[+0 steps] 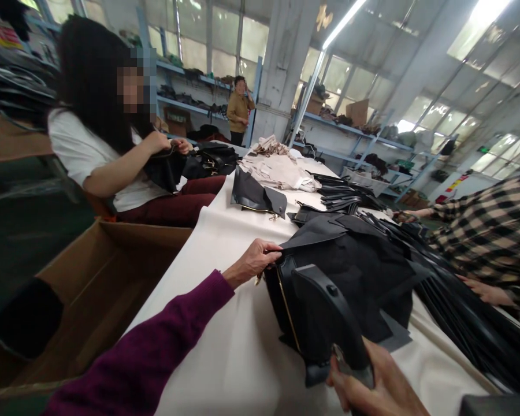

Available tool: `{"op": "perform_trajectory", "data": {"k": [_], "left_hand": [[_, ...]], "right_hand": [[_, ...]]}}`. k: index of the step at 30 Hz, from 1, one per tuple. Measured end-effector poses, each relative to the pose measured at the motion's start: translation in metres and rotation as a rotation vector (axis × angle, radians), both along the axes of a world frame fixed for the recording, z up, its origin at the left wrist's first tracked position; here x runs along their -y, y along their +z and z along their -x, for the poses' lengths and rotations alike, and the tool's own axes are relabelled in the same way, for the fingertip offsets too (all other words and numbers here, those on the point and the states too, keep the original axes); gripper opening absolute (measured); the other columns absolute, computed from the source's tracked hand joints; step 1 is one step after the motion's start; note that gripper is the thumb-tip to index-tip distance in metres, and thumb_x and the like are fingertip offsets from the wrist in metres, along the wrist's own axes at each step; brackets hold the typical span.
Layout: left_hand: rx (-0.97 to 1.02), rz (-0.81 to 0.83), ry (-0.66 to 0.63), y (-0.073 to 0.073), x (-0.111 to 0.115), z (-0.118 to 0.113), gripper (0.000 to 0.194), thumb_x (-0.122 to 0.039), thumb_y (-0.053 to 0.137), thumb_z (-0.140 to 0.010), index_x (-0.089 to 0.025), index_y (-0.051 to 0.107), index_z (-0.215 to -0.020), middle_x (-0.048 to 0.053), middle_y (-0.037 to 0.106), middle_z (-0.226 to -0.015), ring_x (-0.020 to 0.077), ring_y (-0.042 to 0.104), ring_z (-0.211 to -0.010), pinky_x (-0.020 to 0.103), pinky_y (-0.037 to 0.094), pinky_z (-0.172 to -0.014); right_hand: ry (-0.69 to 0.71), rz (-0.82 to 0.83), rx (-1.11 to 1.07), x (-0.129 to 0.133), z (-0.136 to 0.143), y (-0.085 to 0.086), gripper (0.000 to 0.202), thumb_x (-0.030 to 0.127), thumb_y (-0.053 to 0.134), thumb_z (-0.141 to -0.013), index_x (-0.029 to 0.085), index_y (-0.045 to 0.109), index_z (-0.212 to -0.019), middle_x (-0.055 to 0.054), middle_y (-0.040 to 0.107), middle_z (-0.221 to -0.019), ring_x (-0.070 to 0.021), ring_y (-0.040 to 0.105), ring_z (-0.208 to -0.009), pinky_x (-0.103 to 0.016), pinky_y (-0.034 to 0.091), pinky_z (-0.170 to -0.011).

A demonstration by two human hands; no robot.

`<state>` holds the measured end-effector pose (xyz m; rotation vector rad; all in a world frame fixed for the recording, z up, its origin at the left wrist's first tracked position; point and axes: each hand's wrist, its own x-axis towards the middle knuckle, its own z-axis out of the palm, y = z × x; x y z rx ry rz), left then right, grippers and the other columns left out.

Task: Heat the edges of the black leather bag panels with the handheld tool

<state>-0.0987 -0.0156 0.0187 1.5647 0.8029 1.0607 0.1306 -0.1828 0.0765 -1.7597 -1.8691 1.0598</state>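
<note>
My left hand (255, 260), below a purple sleeve, pinches the upper left corner of a black leather piece (281, 300) with a gold zipper. At the lower right my right hand (372, 375) has its fingers wrapped round a black strap-like part (333, 300) that curves over the piece. A small metal fitting shows beside my right fingers. Just behind lies a heap of black flat pieces (351, 248) on the cream-covered table (225, 346).
Another black pouch (257, 193) and a pale fabric pile (281, 164) lie farther back. Long black strips (468, 323) run along the right, near a person in plaid (494, 231). At left are a seated person (99, 138) and an open cardboard box (112, 260).
</note>
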Motion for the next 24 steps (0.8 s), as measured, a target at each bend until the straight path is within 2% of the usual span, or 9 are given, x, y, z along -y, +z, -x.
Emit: {"op": "perform_trajectory", "data": {"k": [5,8,11,14,19,22,24], "left_hand": [[0.110,0.112,-0.105,-0.003,0.008,-0.003,0.021,-0.032,0.060,-0.087,-0.013,0.063,-0.079,-0.003,0.061,-0.066,0.0101,0.055,-0.054,0.026,0.046,-0.055],[0.159,0.164,-0.140,-0.008,0.009,-0.007,0.019,-0.031,0.061,-0.086,-0.013,0.063,-0.080,-0.003,0.061,-0.067,0.0102,0.056,-0.055,0.026,0.048,-0.055],[0.209,0.188,-0.124,-0.014,0.007,-0.008,0.018,-0.028,0.059,-0.088,-0.013,0.061,-0.078,-0.007,0.051,-0.058,0.0066,0.045,-0.044,0.021,0.041,-0.044],[0.242,0.197,-0.111,-0.017,0.003,-0.006,0.019,-0.026,0.058,-0.089,-0.014,0.059,-0.075,-0.010,0.043,-0.053,0.0049,0.036,-0.039,0.019,0.034,-0.038],[0.225,0.186,-0.129,-0.020,0.003,-0.006,0.019,-0.026,0.058,-0.088,-0.014,0.058,-0.074,-0.009,0.045,-0.055,0.0050,0.037,-0.040,0.019,0.034,-0.039],[0.177,0.169,-0.131,-0.023,0.003,-0.008,0.019,-0.028,0.058,-0.089,-0.014,0.059,-0.076,-0.009,0.046,-0.056,0.0053,0.038,-0.041,0.019,0.034,-0.039],[0.140,0.158,-0.111,-0.025,0.004,-0.010,0.019,-0.029,0.057,-0.089,-0.014,0.059,-0.078,-0.009,0.046,-0.056,0.0057,0.038,-0.041,0.020,0.034,-0.040]], "right_hand": [[0.066,-0.018,-0.099,-0.026,0.012,0.000,0.003,0.021,0.054,-0.074,0.018,0.054,-0.073,0.001,0.062,-0.060,-0.0168,0.061,-0.060,-0.025,0.045,-0.057],[0.069,-0.050,-0.146,-0.039,0.017,0.006,0.004,0.021,0.056,-0.073,0.018,0.053,-0.071,0.001,0.062,-0.058,-0.0180,0.063,-0.062,-0.026,0.045,-0.060],[0.047,-0.056,-0.173,-0.044,0.012,0.019,0.009,0.025,0.057,-0.075,0.018,0.054,-0.071,0.000,0.062,-0.058,-0.0193,0.065,-0.065,-0.027,0.047,-0.063],[0.033,-0.034,-0.125,-0.037,0.000,0.026,0.015,0.031,0.057,-0.077,0.018,0.055,-0.069,0.000,0.062,-0.057,-0.0197,0.065,-0.066,-0.027,0.047,-0.064],[0.039,0.044,-0.083,-0.025,-0.004,0.015,0.014,0.030,0.059,-0.076,0.017,0.057,-0.073,0.000,0.064,-0.059,-0.0180,0.063,-0.062,-0.026,0.046,-0.059],[0.119,0.036,-0.114,-0.032,0.005,0.008,0.017,0.028,0.057,-0.080,0.017,0.057,-0.067,-0.001,0.065,-0.062,-0.0169,0.062,-0.063,-0.025,0.045,-0.060],[0.137,0.010,-0.133,-0.038,0.006,0.010,0.021,0.028,0.056,-0.081,0.017,0.056,-0.063,-0.002,0.066,-0.063,-0.0165,0.062,-0.062,-0.025,0.045,-0.059]]}}
